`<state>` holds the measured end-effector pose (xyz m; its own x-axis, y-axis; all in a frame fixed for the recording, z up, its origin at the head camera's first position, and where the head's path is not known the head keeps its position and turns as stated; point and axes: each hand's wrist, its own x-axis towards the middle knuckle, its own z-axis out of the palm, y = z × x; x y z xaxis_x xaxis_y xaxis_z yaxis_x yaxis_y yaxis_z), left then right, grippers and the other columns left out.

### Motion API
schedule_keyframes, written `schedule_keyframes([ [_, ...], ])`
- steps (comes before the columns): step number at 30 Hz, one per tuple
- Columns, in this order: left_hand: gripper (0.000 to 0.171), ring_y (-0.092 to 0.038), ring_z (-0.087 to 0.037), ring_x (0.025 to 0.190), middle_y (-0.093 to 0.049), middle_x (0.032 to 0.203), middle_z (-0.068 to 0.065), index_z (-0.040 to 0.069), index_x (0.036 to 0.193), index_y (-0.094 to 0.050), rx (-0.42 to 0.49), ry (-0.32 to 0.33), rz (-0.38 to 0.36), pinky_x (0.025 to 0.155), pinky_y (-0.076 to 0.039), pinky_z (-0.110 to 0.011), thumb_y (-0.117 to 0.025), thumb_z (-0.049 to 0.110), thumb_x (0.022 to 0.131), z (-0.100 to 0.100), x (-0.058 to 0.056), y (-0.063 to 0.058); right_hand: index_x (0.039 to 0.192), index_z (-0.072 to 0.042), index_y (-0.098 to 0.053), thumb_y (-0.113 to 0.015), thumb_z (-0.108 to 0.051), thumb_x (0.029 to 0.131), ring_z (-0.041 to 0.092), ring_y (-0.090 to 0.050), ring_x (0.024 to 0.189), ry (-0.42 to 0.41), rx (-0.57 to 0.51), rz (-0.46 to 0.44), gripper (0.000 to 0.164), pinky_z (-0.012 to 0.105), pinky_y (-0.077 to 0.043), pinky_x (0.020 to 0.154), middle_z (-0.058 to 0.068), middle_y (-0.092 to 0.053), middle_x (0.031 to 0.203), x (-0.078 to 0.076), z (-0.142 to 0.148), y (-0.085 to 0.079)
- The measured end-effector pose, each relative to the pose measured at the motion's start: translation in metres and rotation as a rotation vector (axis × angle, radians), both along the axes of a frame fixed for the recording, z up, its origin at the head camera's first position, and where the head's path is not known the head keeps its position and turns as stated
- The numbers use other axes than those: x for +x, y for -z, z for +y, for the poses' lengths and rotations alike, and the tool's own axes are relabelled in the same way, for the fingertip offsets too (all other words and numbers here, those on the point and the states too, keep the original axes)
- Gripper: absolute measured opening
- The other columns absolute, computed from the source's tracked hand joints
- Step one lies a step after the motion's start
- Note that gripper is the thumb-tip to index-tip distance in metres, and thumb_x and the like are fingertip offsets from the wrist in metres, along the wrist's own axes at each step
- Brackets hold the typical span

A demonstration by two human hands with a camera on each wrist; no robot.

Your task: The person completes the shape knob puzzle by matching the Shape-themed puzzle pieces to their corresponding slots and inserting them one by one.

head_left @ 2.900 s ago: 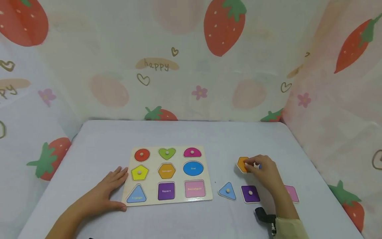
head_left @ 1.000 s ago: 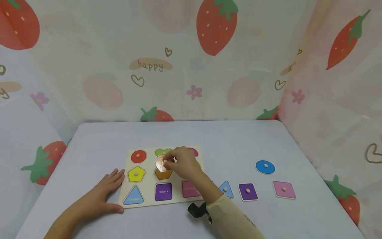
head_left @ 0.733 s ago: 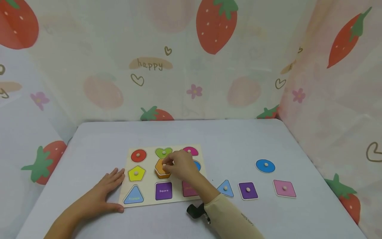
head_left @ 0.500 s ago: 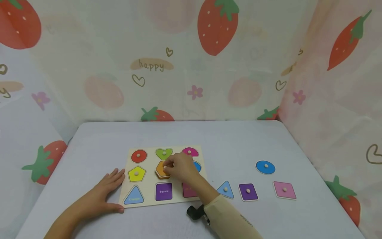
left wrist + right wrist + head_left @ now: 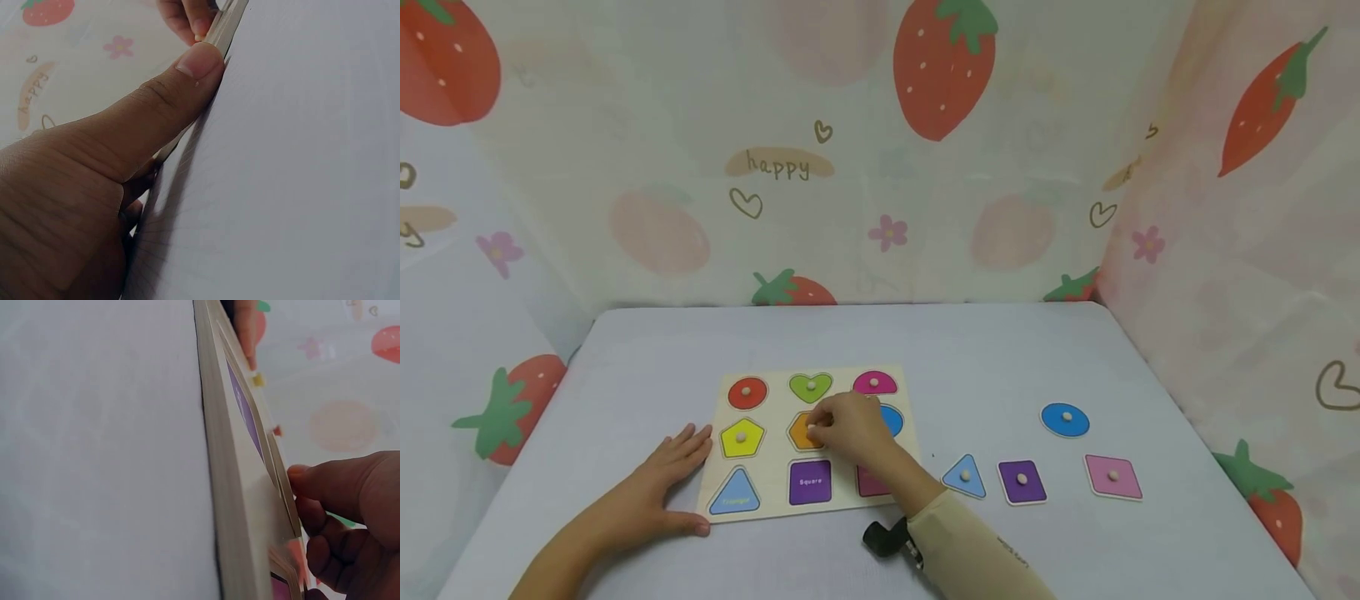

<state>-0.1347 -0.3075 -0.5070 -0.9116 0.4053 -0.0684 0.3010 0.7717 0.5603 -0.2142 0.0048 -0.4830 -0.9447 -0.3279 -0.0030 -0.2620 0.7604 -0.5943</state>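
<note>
A wooden shape puzzle board (image 5: 774, 487) lies on the white table. My right hand (image 5: 856, 429) pinches the knob of the orange hexagon piece (image 5: 797, 432), which lines up with the hexagon recess in the board's middle. In the right wrist view, thumb and fingertips meet close over the board. My left hand (image 5: 666, 487) rests at the board's left edge, fingers straight and spread; in the left wrist view its thumb (image 5: 194, 65) touches the edge. Knobbed circle, heart, half-circle and pentagon pieces sit in the board. The triangle and square (image 5: 810, 482) recesses show bare printed bottoms; my right hand partly covers the oval and rectangle ones.
Right of the board lie a blue triangle piece (image 5: 957, 482), a purple square piece (image 5: 1011, 490), a blue oval piece (image 5: 1052, 419) and a pink rectangle piece (image 5: 1101, 485). Strawberry-print cloth (image 5: 850, 200) hangs behind the table and along both sides.
The right hand has carried the orange hexagon piece from the table at right to the board, then lowered it from a tilted position into line with its recess. The left hand stays at the board.
</note>
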Motion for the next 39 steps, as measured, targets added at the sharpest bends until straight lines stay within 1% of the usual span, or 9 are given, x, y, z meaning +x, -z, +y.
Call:
schedule_keyframes([
  [1,0.123,-0.010,-0.038,0.158,-0.026,0.170,-0.006,0.008,0.159,-0.037,-0.001,0.001,0.001,0.110,0.015,-0.002,-0.080,0.073,0.065,0.000,0.000,0.000,0.093,-0.023,-0.081,-0.081,-0.030,0.089,0.000,-0.056,0.072,0.004,0.004,0.006,0.008,0.052,-0.038,0.107,-0.019,-0.062,0.067,0.000,0.000,0.000],
  [6,0.123,-0.010,-0.037,0.159,-0.025,0.170,-0.006,0.008,0.159,-0.036,0.000,-0.002,-0.005,0.112,0.015,-0.004,-0.080,0.073,0.065,0.001,-0.002,0.000,0.095,-0.022,-0.082,-0.082,-0.030,0.089,0.001,-0.056,0.072,0.020,0.011,0.033,0.009,0.053,-0.039,0.103,-0.018,-0.063,0.068,0.000,-0.001,0.000],
  [15,0.124,-0.011,-0.038,0.158,-0.027,0.169,-0.008,0.005,0.158,-0.037,-0.009,0.009,0.007,0.109,0.016,-0.001,-0.080,0.074,0.064,0.000,0.001,0.000,0.099,-0.023,-0.083,-0.082,-0.032,0.089,0.000,-0.059,0.076,0.030,0.036,0.059,0.013,0.061,-0.036,0.110,-0.019,-0.066,0.070,0.001,-0.006,0.008],
  [20,0.123,-0.010,-0.038,0.158,-0.026,0.170,-0.007,0.006,0.158,-0.037,-0.002,0.004,-0.004,0.112,0.016,-0.005,-0.081,0.073,0.064,0.001,0.001,-0.002,0.100,-0.024,-0.083,-0.081,-0.032,0.089,0.001,-0.060,0.079,0.038,0.075,0.078,0.014,0.063,-0.035,0.112,-0.018,-0.067,0.071,-0.001,-0.007,0.010],
  [22,0.123,-0.009,-0.038,0.158,-0.025,0.170,-0.007,0.007,0.159,-0.036,0.001,-0.001,-0.016,0.114,0.016,-0.007,-0.081,0.072,0.064,0.002,0.000,-0.002,0.102,-0.024,-0.083,-0.080,-0.032,0.090,0.001,-0.060,0.079,0.032,0.095,0.079,0.015,0.063,-0.036,0.112,-0.018,-0.066,0.071,-0.001,-0.007,0.009],
  [29,0.123,-0.009,-0.038,0.158,-0.025,0.170,-0.006,0.008,0.159,-0.036,0.006,0.009,-0.001,0.111,0.015,-0.003,-0.080,0.073,0.065,-0.001,-0.001,0.000,0.109,-0.021,-0.081,-0.080,-0.029,0.091,0.003,-0.061,0.084,-0.053,0.102,0.046,0.019,0.064,-0.036,0.112,-0.017,-0.070,0.078,0.002,0.002,-0.006],
  [32,0.123,-0.009,-0.039,0.158,-0.025,0.170,-0.006,0.008,0.159,-0.036,0.020,-0.001,-0.013,0.110,0.015,-0.003,-0.081,0.072,0.065,-0.001,-0.001,0.001,0.110,-0.022,-0.081,-0.081,-0.028,0.089,0.005,-0.063,0.091,-0.103,0.108,0.022,0.022,0.061,-0.037,0.113,-0.017,-0.073,0.085,0.003,0.005,-0.009],
  [35,0.122,-0.011,-0.040,0.158,-0.026,0.170,-0.007,0.007,0.158,-0.037,0.017,0.006,-0.001,0.108,0.014,0.000,-0.081,0.072,0.064,-0.001,0.000,0.003,0.115,-0.022,-0.080,-0.083,-0.028,0.088,0.008,-0.065,0.103,-0.159,0.130,-0.002,0.027,0.053,-0.039,0.112,-0.017,-0.076,0.097,0.005,0.009,-0.014],
  [39,0.122,-0.012,-0.040,0.157,-0.027,0.169,-0.006,0.008,0.158,-0.038,0.005,0.008,0.011,0.108,0.014,0.001,-0.081,0.073,0.064,-0.001,0.000,0.003,0.121,-0.022,-0.078,-0.081,-0.027,0.089,0.009,-0.064,0.106,-0.217,0.149,-0.032,0.033,0.036,-0.048,0.100,-0.016,-0.076,0.106,0.011,0.017,-0.025],
])
